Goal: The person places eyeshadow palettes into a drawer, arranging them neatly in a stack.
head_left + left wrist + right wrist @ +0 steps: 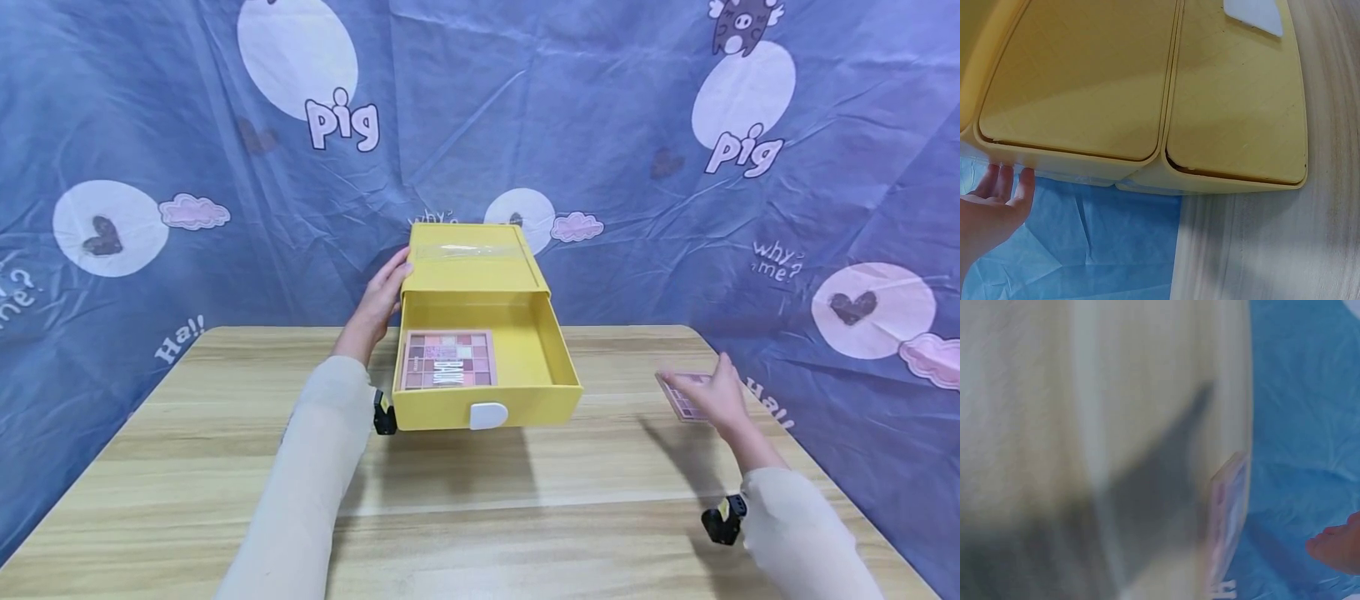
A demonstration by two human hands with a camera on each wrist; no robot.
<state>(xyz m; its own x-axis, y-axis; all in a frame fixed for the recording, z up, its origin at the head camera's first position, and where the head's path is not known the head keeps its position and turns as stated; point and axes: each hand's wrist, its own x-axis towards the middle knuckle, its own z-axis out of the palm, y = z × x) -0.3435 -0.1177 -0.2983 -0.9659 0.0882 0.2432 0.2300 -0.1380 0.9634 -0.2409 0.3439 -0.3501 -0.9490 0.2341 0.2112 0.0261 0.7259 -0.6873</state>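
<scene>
A yellow drawer box [468, 267] stands in the middle of the head view, its top drawer [435, 410] pulled out toward me. In the drawer's left part lies an eyeshadow palette [450, 360] with rows of pink and brown pans. My left hand [375, 304] rests on the box's left side; in the left wrist view its fingertips touch the yellow wall. At the right, my right hand [718, 400] hovers with fingers apart over a second eyeshadow palette [686, 410], partly covering it. The right wrist view shows this palette [1225, 519] blurred, apart from the hand [1338, 547].
The wooden table [247, 467] carries everything. A blue printed cloth [450, 108] hangs behind it and at both sides. A white handle [489, 415] sticks out from the drawer front. Clear tape [468, 250] crosses the box top.
</scene>
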